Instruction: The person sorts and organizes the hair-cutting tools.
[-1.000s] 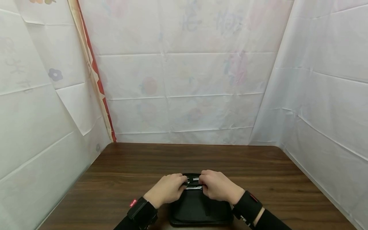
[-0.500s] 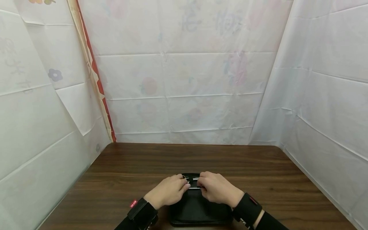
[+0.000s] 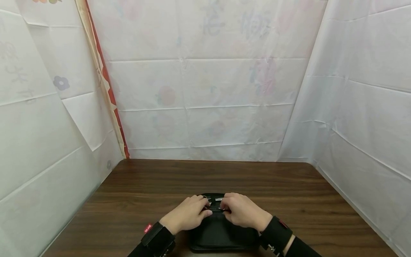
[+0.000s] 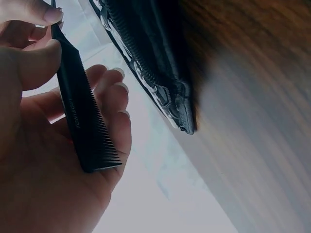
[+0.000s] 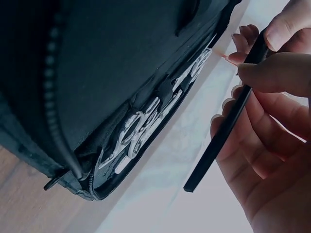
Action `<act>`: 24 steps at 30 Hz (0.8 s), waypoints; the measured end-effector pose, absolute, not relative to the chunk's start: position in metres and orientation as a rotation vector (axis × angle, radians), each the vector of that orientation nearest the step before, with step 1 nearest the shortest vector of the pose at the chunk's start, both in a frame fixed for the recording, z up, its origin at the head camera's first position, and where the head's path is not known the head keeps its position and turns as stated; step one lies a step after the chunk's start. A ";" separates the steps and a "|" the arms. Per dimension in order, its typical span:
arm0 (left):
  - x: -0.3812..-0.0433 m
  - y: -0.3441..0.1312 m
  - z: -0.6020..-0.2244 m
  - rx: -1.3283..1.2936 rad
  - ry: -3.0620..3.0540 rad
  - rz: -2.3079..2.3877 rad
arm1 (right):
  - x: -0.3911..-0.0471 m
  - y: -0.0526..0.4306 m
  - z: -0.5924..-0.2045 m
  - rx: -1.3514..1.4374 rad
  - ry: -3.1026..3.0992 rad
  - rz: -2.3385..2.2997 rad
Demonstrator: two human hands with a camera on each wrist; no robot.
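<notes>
Both my hands are raised over an open black zippered case (image 3: 224, 237) near the front of the table. Between them they hold a black comb (image 4: 77, 107). The left hand (image 3: 189, 215) pinches it, thumb on top, and the toothed end lies across its fingers in the left wrist view. The right hand (image 3: 246, 211) pinches the comb's other part (image 5: 221, 136), which appears as a narrow bar in the right wrist view. Scissors (image 5: 135, 130) with metal handles sit inside the case, along with other silvery tools (image 5: 199, 63), partly hidden by a black strap.
A dark wood table (image 3: 154, 178) spreads around the case. White patterned sheets hang as a back wall (image 3: 205, 89), a left wall (image 3: 41, 117) and a right wall (image 3: 363, 100). A zipper pull (image 5: 53, 182) hangs from the case's corner.
The bright glint on the strip between my hands has given way to a dark line. My left fingers and thumb have shifted slightly; the right hand and the case stay nearly in place.
</notes>
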State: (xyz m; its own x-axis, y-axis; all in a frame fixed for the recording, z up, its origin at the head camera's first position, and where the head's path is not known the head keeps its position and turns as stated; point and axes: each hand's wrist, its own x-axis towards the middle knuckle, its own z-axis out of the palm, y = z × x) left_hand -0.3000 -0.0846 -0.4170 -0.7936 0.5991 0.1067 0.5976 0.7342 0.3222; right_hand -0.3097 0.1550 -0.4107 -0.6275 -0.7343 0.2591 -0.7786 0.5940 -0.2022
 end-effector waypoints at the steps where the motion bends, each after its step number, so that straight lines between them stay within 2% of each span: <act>1: -0.300 -0.085 -0.417 1.010 2.919 0.549 | -0.310 0.155 -0.411 1.275 -2.669 0.452; 24: -0.302 -0.091 -0.423 1.040 2.903 0.629 | -0.309 0.168 -0.410 1.230 -2.756 0.542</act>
State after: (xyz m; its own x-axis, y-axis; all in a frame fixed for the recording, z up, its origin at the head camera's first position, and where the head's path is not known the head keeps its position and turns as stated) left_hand -0.3017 -0.0914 -0.4228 -0.7816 0.6085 0.1371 0.6107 0.7017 0.3670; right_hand -0.3092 0.1676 -0.4097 -0.6759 -0.7066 0.2094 -0.7333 0.6163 -0.2870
